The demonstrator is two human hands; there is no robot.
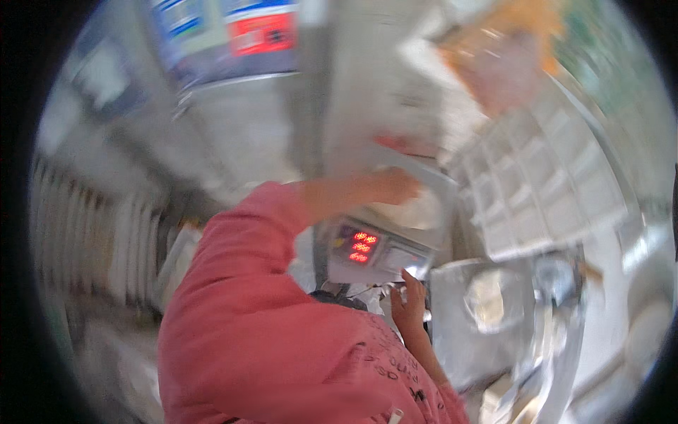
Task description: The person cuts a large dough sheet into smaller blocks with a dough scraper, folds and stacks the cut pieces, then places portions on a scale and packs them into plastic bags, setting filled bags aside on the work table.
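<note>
A digital scale with glowing red digits stands before me. On its pan lies something whitish, too smeared to name. My left hand reaches across the far part of the scale, over or beside the whitish thing. Motion blurs its fingers, so whether it holds anything is unclear. At the scale's near right corner is my right hand. Its fingers are apart, with one fingertip at or just short of the pale key panel, and nothing shows in it.
To the right stands a white divided tray with several compartments. Nearer is a grey metal tray carrying a pale item. An orange-edged bag lies far right. Upright pale slats line the left.
</note>
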